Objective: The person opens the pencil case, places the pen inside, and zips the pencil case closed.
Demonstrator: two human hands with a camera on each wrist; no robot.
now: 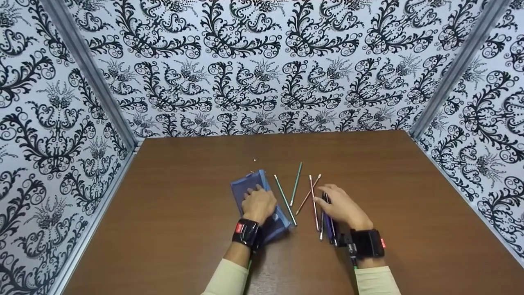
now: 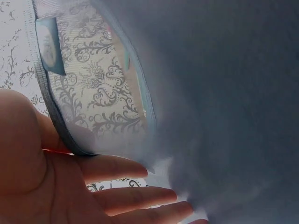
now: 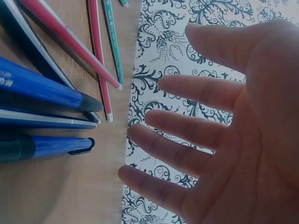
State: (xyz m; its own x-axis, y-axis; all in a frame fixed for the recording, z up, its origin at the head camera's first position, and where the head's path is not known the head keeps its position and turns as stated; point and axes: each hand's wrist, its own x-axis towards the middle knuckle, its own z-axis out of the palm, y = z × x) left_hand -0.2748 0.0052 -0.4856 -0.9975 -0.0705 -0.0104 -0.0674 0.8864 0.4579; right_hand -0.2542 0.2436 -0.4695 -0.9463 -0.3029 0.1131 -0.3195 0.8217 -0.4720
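My left hand [image 1: 259,205] grips a translucent blue zip pouch [image 1: 278,223], which lies slanted under it. In the left wrist view the pouch's zipper edge [image 2: 49,100] passes between the thumb and the extended fingers. My right hand [image 1: 344,208] hovers over a bunch of blue and dark pens [image 1: 329,229]. Its fingers are spread and hold nothing in the right wrist view, with the blue pen [image 3: 46,86] beside them. Two green pencils, one [image 1: 284,197] near the pouch and one [image 1: 297,182] farther back, lie between the hands. Red pencils [image 1: 314,205] cross beside the pens.
The brown wooden table [image 1: 184,205] has patterned black-and-white walls [image 1: 254,82] at the back and both sides. Metal posts [image 1: 98,78] stand at the corners. A tiny white speck [image 1: 254,160] lies behind the pouch.
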